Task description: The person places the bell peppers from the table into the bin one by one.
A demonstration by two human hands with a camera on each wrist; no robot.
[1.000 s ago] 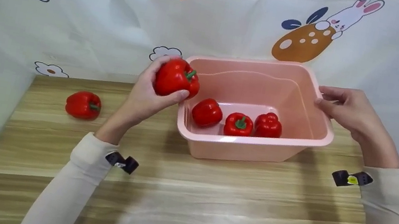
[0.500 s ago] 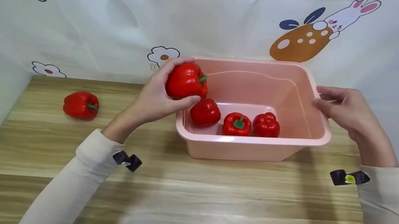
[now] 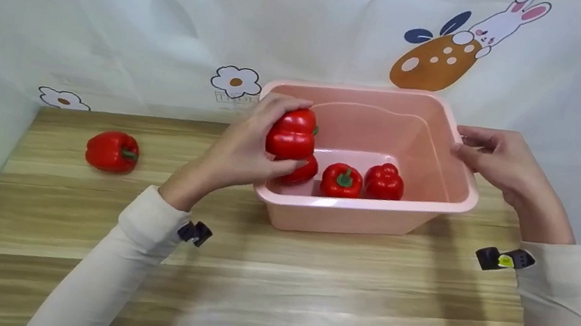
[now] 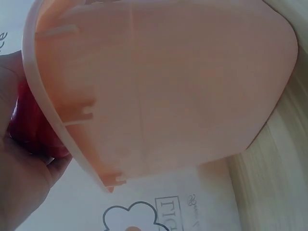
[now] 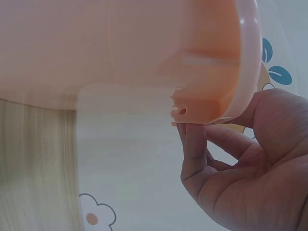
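Note:
A red bell pepper (image 3: 293,135) is gripped by my left hand (image 3: 245,146) over the left end of a pink plastic bin (image 3: 340,219). Beneath it in the bin lies another red pepper (image 3: 300,174), partly covered by the held one and my thumb. Two more peppers, one with its green stem up (image 3: 342,182) and a lobed one (image 3: 384,182), sit along the bin's near side. With thumb and fingers my right hand (image 3: 500,161) pinches the bin's right rim; the right wrist view shows the fingers under the rim (image 5: 250,62).
One red pepper (image 3: 112,151) lies on the wooden table (image 3: 303,296) to the left of the bin. A patterned cloth wall (image 3: 130,21) stands right behind the bin and also closes off both sides.
My left hand has carried its pepper rightward and down, from the bin's left rim to inside the opening. My right hand keeps its hold on the rim.

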